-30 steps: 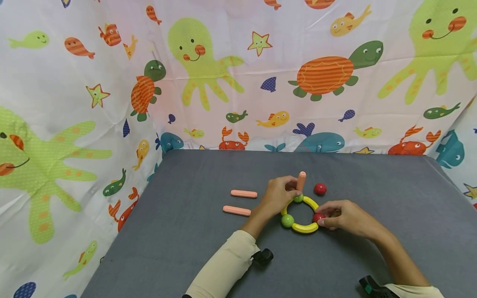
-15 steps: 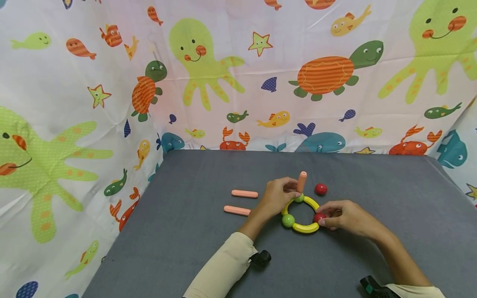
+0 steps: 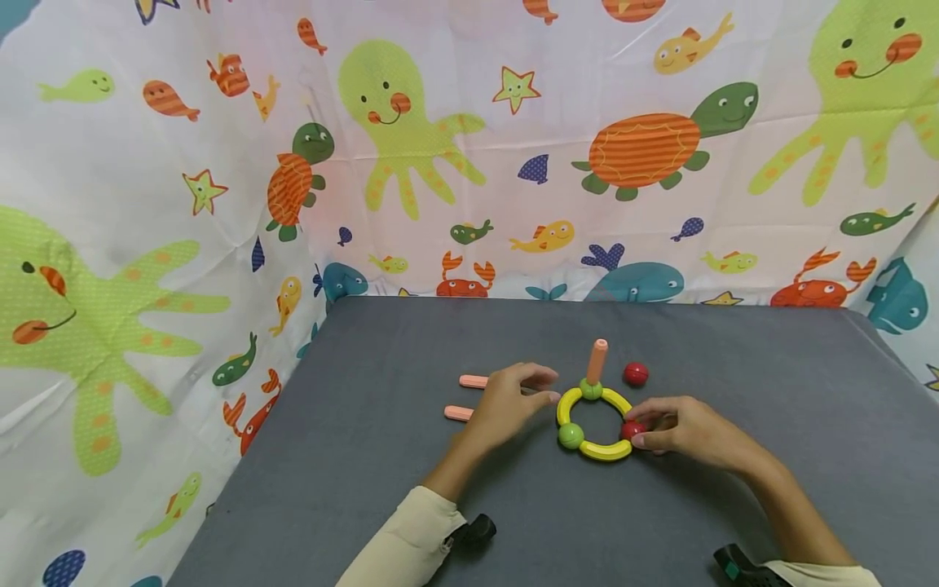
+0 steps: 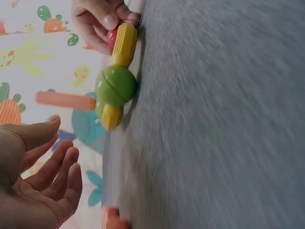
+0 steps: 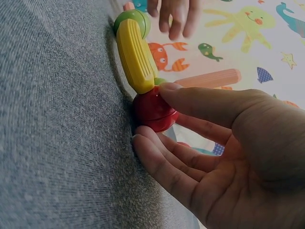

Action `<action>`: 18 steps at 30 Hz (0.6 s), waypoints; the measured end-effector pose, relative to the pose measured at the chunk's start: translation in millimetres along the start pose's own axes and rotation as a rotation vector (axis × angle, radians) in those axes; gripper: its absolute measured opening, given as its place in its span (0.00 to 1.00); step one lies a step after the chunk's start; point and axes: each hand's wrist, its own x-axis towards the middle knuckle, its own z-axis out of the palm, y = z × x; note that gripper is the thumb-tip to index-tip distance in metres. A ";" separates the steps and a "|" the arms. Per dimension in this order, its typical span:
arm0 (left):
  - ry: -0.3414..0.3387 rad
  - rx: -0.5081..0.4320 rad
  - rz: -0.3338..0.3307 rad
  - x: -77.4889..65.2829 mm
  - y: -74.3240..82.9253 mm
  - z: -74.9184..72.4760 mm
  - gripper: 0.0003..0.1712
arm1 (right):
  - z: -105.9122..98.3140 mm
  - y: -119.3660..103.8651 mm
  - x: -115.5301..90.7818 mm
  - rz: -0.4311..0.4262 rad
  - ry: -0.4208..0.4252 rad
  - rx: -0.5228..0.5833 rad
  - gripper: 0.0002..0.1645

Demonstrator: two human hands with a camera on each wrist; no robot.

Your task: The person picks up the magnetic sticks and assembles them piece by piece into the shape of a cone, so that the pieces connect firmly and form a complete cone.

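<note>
A ring of yellow curved pieces (image 3: 606, 451) joined by balls lies right of centre in the head view. It has green balls at the left (image 3: 570, 436) and the back (image 3: 590, 390). A salmon-pink rod (image 3: 597, 361) stands up from the back green ball, leaning slightly right. My right hand (image 3: 678, 425) pinches the ring's red ball (image 5: 153, 112) between thumb and fingers. My left hand (image 3: 509, 403) hovers just left of the ring with loosely bent fingers, holding nothing. In the left wrist view a gap shows between its fingers (image 4: 62, 167) and the rod.
A loose red ball (image 3: 635, 374) lies behind the ring, to the right. Two more pink rods, one farther back (image 3: 473, 381) and one nearer (image 3: 458, 413), lie on the grey cloth, partly behind my left hand. A sea-animal curtain (image 3: 484, 163) borders the table.
My left hand has let go of the upright rod and moved left, toward the lying rods. The rod stays standing on the green ball. My right hand keeps its pinch.
</note>
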 end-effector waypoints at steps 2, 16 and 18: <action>-0.002 -0.011 -0.012 -7.0 -3.5 -8.2 0.19 | 0.0 0.3 -0.2 0.000 -0.004 0.006 0.22; 0.052 -0.018 -0.102 -50.3 -38.1 -63.9 0.18 | -0.4 0.2 -0.3 -0.007 -0.025 0.034 0.24; 0.066 0.024 -0.129 -53.7 -43.4 -69.0 0.18 | -0.7 0.1 -0.5 -0.008 -0.030 0.037 0.24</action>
